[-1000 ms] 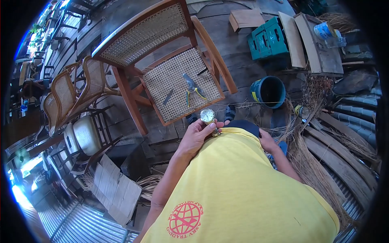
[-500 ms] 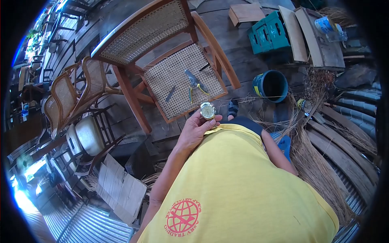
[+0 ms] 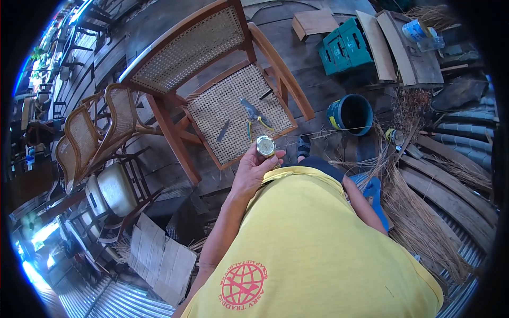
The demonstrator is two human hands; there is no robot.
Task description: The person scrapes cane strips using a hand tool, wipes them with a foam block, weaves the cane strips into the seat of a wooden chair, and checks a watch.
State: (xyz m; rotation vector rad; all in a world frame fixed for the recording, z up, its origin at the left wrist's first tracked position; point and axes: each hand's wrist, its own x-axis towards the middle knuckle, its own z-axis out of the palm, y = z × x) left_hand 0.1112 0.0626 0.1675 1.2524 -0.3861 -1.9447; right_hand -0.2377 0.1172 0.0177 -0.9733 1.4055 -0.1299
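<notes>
My left hand [image 3: 253,168] is closed around a wristwatch [image 3: 265,146], gold and silver in colour, with its round dial facing up. It is just in front of the yellow shirt's hem. Beyond it stands a wooden armchair [image 3: 308,100] with a woven cane seat [image 3: 212,108]. On that seat lie pliers with yellow-and-green handles [image 3: 253,115], a flat dark blade-like piece [image 3: 223,131] and a small black stick-like tool [image 3: 265,94]. My right forearm [image 3: 366,209] shows at the right side of the shirt, but the hand itself is hidden.
A dark bucket [image 3: 333,114] and a green crate [image 3: 344,49] stand to the right. Loose cane strands [image 3: 419,228] and curved wooden boards [image 3: 442,196] lie at the far right. Rattan chairs [image 3: 123,108] and a cardboard sheet [image 3: 161,257] are on the left.
The view has shifted slightly. My left hand still holds the watch, which is now a little further left and lower in view. Nothing on the seat has visibly moved.
</notes>
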